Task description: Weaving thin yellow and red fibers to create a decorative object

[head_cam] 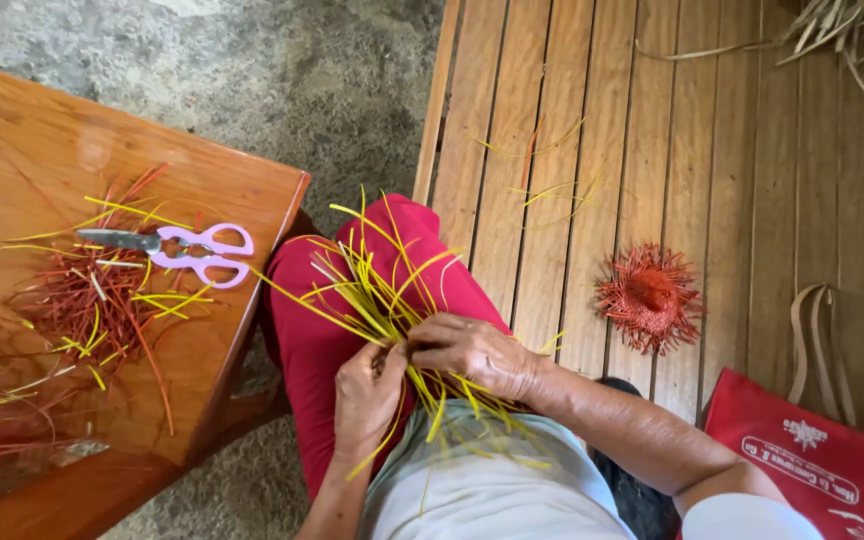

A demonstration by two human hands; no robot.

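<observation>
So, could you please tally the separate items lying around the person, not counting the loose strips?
Scissors, pink-handled: 1
Red woven piece: 1
Red bag: 1
Wooden stool: 1
Total: 4

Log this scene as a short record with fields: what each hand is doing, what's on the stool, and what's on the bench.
Left hand: left hand grips yellow strips over the lap
Right hand: right hand lies across the same strips, fingers closed on them
Lap: red trousers
Wooden stool: wooden stool holds pink-handled scissors beside red and yellow offcuts
Slatted bench: slatted bench carries a red woven piece, loose yellow strips
Lower right: red bag
</observation>
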